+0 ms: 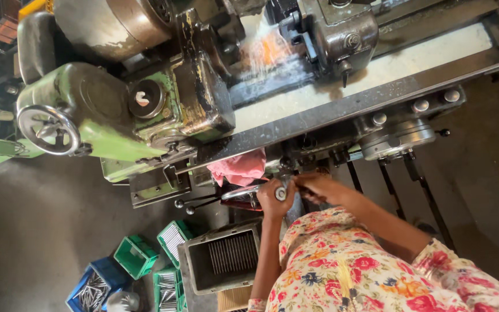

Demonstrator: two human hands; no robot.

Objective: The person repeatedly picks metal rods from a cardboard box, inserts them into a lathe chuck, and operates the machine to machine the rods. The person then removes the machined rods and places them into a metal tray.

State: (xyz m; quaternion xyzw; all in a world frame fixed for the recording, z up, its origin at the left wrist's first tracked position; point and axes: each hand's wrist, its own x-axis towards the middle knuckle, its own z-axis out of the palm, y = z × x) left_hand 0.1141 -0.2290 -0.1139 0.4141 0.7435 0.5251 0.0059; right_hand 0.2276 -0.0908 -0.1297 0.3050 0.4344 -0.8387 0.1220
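Handwheel point(244, 193) gripped below the front edge of the green lathe point(116, 115).

The wheel's knob is enclosed by the left hand point(274, 199), fingers closed around it. The right hand point(314, 188) is laid just beside it, on the wheel's hub; its grip cannot be told. A pink rag point(239, 167) is hung directly above the handwheel. Green crates point(137, 254) and a blue crate point(96, 283) of metal rods are set on the floor below it.

both hands sit crowded at the handwheel point(244, 193) under the machine bed point(342, 107). at twelve o'clock the bed edge blocks upward reach; a pink rag point(239, 169) hangs at eleven. at nine, levers point(194, 203) jut out. at six, a grey metal bin point(222, 258) and green crates point(145, 254) fill the floor. open floor point(41, 231) lies at eight; dark struts point(399, 185) stand at three.
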